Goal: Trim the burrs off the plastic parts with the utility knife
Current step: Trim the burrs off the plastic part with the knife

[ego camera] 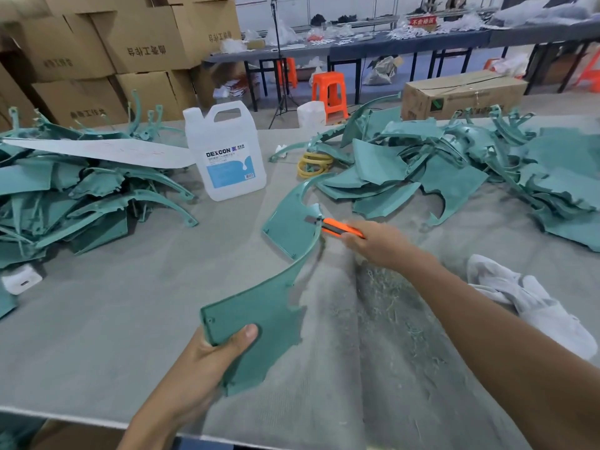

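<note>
A long curved teal plastic part (269,306) stretches from the near centre of the table toward the middle. My left hand (207,358) grips its near end, thumb on top. My right hand (376,241) holds an orange utility knife (341,229), whose blade tip touches the part's far right edge near a ragged burr. Fine teal shavings (386,303) lie on the cloth below my right forearm.
Piles of teal parts fill the left (74,196) and right (470,170) of the grey cloth-covered table (113,313). A white DEXCON jug (227,154) stands at the back centre, yellow rings (313,164) beside it. A white cloth (519,297) lies right; a small white box (21,279) sits left.
</note>
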`<state>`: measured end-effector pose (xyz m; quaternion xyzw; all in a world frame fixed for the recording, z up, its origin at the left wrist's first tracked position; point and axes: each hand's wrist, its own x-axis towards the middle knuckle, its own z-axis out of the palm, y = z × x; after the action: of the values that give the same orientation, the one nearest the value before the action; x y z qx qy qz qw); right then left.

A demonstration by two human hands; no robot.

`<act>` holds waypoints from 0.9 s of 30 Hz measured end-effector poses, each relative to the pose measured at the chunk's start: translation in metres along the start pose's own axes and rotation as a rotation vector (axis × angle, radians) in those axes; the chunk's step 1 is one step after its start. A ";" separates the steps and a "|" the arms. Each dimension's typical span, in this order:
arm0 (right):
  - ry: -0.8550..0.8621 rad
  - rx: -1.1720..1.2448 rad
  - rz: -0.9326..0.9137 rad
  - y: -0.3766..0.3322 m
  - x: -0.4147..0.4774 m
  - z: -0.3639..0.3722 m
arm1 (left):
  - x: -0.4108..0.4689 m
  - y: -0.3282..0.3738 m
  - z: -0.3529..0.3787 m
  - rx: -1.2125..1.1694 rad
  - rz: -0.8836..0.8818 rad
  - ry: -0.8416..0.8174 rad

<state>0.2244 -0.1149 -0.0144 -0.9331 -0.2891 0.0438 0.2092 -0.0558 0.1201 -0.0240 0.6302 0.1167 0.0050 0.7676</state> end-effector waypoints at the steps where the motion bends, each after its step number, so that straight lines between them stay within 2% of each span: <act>1: 0.031 0.030 0.034 0.004 -0.007 -0.002 | -0.001 0.002 0.002 -0.006 0.014 -0.016; 7: 0.288 0.523 0.197 0.007 -0.083 -0.022 | 0.008 0.007 0.045 -0.031 0.046 -0.137; 10: 0.352 0.538 0.210 -0.002 -0.130 -0.036 | 0.014 -0.002 0.070 -0.118 0.003 -0.135; 12: 0.361 0.448 0.181 -0.013 -0.160 -0.040 | 0.016 -0.011 0.085 -0.176 -0.035 -0.117; 18: 0.104 0.184 -0.019 -0.062 -0.219 -0.030 | 0.020 -0.030 0.107 -0.221 -0.062 0.025; 24: -0.011 0.111 -0.096 -0.099 -0.215 -0.025 | 0.019 -0.027 0.107 -0.131 -0.048 0.004; 27: -0.055 0.051 -0.110 -0.111 -0.212 -0.028 | 0.017 -0.027 0.107 -0.115 -0.032 0.054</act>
<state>-0.0038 -0.1605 0.0493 -0.9086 -0.3444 0.0653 0.2271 -0.0228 0.0143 -0.0341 0.5828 0.1466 0.0165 0.7991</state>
